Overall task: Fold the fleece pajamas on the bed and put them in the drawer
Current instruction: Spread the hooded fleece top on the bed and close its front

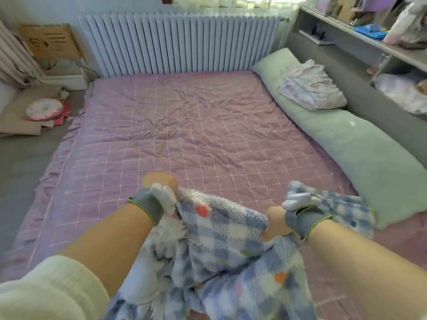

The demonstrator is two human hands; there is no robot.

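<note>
Head view: your left hand (pixel 159 195) and right hand (pixel 288 211) both grip fleece pajamas (pixel 221 250), blue-white check with orange spots, bunched at near edge of bed (pixel 184 125). Left fingers curled tight on upper left edge of fabric; right fingers closed round fold at right side. Pajamas held up between your forearms, rest draping toward you. Green bolster (pixel 346 144) along right side, crumpled white cloth (pixel 309 86) on it. Radiator (pixel 180 42) at far wall.

Blue-and-white checked fleece pajamas (pixel 221 248) with orange spots lie on a pink-lilac grid-patterned bedcover (pixel 184 125).
</note>
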